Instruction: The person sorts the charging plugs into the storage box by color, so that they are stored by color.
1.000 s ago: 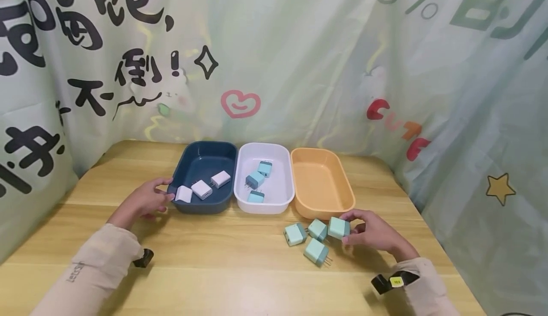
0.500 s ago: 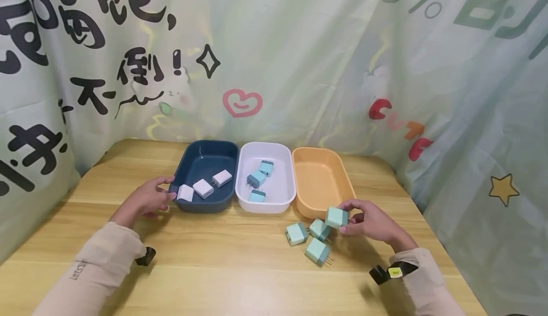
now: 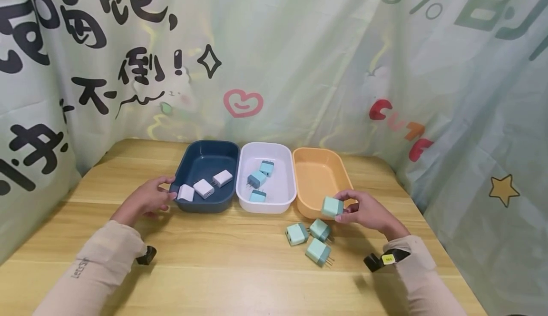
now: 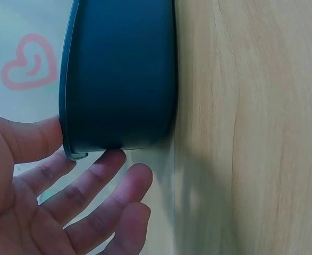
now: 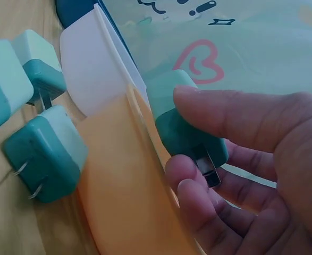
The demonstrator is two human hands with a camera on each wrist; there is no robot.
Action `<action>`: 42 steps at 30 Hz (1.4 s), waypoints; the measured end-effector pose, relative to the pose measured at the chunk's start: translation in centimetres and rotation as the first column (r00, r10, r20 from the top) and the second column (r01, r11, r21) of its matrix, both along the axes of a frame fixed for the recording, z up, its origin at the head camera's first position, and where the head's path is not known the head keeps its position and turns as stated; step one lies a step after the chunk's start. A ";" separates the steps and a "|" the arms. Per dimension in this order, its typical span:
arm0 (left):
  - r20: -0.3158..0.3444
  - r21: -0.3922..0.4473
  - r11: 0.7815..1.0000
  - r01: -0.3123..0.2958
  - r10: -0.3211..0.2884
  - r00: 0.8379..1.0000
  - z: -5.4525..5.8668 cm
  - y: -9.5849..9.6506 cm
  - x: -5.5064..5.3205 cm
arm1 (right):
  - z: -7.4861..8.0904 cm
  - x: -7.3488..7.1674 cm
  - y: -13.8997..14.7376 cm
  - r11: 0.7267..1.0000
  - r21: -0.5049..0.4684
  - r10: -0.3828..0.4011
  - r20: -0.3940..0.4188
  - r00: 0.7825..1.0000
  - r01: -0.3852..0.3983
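In the head view, my right hand [image 3: 364,211] pinches a mint-green charger plug [image 3: 332,207] at the front right rim of the orange bin [image 3: 321,155]. The right wrist view shows the thumb [image 5: 235,114] on one side of this plug, fingertips on the other, metal prongs between them. My left hand [image 3: 147,196] touches the front left corner of the navy blue bin [image 3: 210,206]. Thumb and fingers there look relaxed and spread in the left wrist view. Three more mint plugs, including one nearest the front [image 3: 318,252], lie before the orange bin.
Several white charger plugs [image 3: 203,189] lie in the navy bin. The white bin [image 3: 266,207], in the middle of the row, holds three light-blue plugs [image 3: 257,179]. A printed cloth [image 3: 299,59] hangs behind the wooden table [image 3: 239,268].
My right hand has lifted its mint plug away from the others on the table, up and slightly left toward the orange bin's rim. My left hand has stayed at the navy bin.
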State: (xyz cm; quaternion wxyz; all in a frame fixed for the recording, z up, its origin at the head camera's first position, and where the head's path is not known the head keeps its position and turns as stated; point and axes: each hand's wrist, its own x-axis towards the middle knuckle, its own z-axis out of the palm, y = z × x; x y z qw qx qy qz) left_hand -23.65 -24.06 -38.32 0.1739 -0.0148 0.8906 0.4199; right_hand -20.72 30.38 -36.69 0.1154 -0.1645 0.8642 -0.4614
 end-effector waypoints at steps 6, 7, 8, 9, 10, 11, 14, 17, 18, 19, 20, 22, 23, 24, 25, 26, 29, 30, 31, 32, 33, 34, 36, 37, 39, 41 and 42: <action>-0.001 -0.010 1.000 0.007 -0.007 1.000 0.2 0.1 -0.2 | 0.4 -0.7 -0.2 0.999 -0.004 -0.035 -0.001 0.999 0.035; -0.001 -0.011 1.000 0.009 -0.009 1.000 0.2 0.1 -0.2 | 0.4 -0.8 -0.1 0.999 -0.001 -0.039 -0.001 0.999 0.039; -0.003 -0.011 1.000 0.012 -0.012 1.000 0.2 0.2 -0.2 | 0.4 -1.0 -0.1 0.999 0.003 -0.043 -0.001 0.999 0.043; -0.004 -0.010 1.000 0.013 -0.013 1.000 0.3 0.2 -0.2 | 0.5 -1.1 -0.1 0.999 0.004 -0.045 0.000 0.999 0.045; -0.005 -0.010 1.000 0.015 -0.015 1.000 0.3 0.3 -0.2 | 0.5 -1.2 -0.1 0.999 0.006 -0.049 0.002 0.999 0.049; -0.006 -0.009 1.000 0.016 -0.016 1.000 0.4 0.3 -0.2 | 0.5 -1.4 -0.1 0.999 0.010 -0.051 0.004 0.999 0.051; -0.009 -0.007 1.000 0.019 -0.019 1.000 0.4 0.3 -0.3 | 0.5 -1.9 0.0 0.998 0.012 -0.055 0.002 0.998 0.055; -0.010 -0.005 1.000 0.019 -0.020 1.000 0.5 0.4 -0.3 | 0.6 -2.4 0.0 0.998 0.013 -0.067 0.005 0.998 0.067; -0.010 -0.006 1.000 0.020 -0.020 1.000 0.5 0.4 -0.3 | 0.6 -2.5 0.0 0.998 0.010 -0.068 0.008 0.998 0.068; -0.011 -0.006 1.000 0.021 -0.021 1.000 0.5 0.4 -0.3 | 0.6 -2.6 0.0 0.997 0.010 -0.074 0.013 0.997 0.074; -0.011 -0.005 1.000 0.020 -0.020 1.000 0.6 0.4 -0.3 | 0.7 -2.8 0.0 0.997 0.012 -0.079 0.017 0.997 0.079; -0.011 0.008 1.000 0.013 -0.013 1.000 0.6 0.3 -0.3 | 0.7 -3.0 -0.1 0.997 0.011 -0.080 0.023 0.997 0.079; -0.011 0.022 1.000 0.006 -0.006 1.000 0.6 0.3 -0.3 | 0.7 -3.2 -0.1 0.997 0.010 -0.079 0.023 0.997 0.079; -0.013 0.036 0.999 0.002 -0.001 1.000 0.6 0.3 -0.3 | 0.7 -3.3 -0.2 0.997 0.011 -0.078 0.022 0.997 0.078; -0.013 0.054 0.999 -0.005 0.005 1.000 0.5 0.3 -0.3 | 0.7 -3.4 -0.2 0.997 0.012 -0.079 0.021 0.997 0.079; -0.011 0.083 0.996 -0.014 0.015 1.000 0.4 0.2 -0.4 | 0.7 -3.5 -0.2 0.997 0.012 -0.079 0.021 0.997 0.079; 0.008 0.202 0.978 -0.052 0.052 0.999 0.1 0.2 -0.5 | 0.6 -3.9 -0.2 0.996 0.019 -0.084 0.022 0.996 0.084; 0.015 0.244 0.968 -0.064 0.063 0.998 -0.1 0.1 -0.5 | 0.6 -4.0 -0.3 0.996 0.024 -0.086 0.021 0.996 0.086; 0.026 0.290 0.954 -0.080 0.076 0.997 -0.2 0.1 -0.5 | 0.5 -4.2 -0.3 0.996 0.028 -0.086 0.020 0.996 0.086; 0.037 0.332 0.939 -0.095 0.088 0.995 -0.4 0.0 -0.5 | 0.5 -4.4 -0.3 0.996 0.031 -0.087 0.019 0.996 0.086; 0.044 0.364 0.925 -0.107 0.098 0.994 -0.5 0.0 -0.5 | 0.4 -4.6 -0.3 0.996 0.033 -0.085 0.019 0.996 0.085; 0.049 0.390 0.913 -0.116 0.106 0.993 -0.6 -0.1 -0.5 | 0.4 -4.8 -0.4 0.996 0.033 -0.084 0.018 0.996 0.083; 0.055 0.422 0.898 -0.126 0.113 0.992 -0.8 -0.1 -0.4 | 0.4 -5.1 -0.5 0.997 0.034 -0.076 0.008 0.997 0.076; 0.059 0.429 0.894 -0.132 0.118 0.991 -0.8 -0.1 -0.3 | 0.4 -5.2 -0.5 0.996 0.032 -0.078 0.007 0.997 0.078; 0.061 0.429 0.893 -0.138 0.124 0.990 -0.9 -0.1 -0.2 | 0.3 -5.5 -0.6 0.997 0.026 -0.079 0.001 0.997 0.079; 0.065 0.420 0.896 -0.145 0.130 0.989 -1.1 -0.1 0.0 | 0.2 -5.7 -0.6 0.997 0.022 -0.068 -0.006 0.998 0.068; 0.063 0.414 0.898 -0.145 0.131 0.989 -1.2 -0.1 0.0 | 0.1 -5.7 -0.7 0.998 0.019 -0.065 -0.009 0.998 0.065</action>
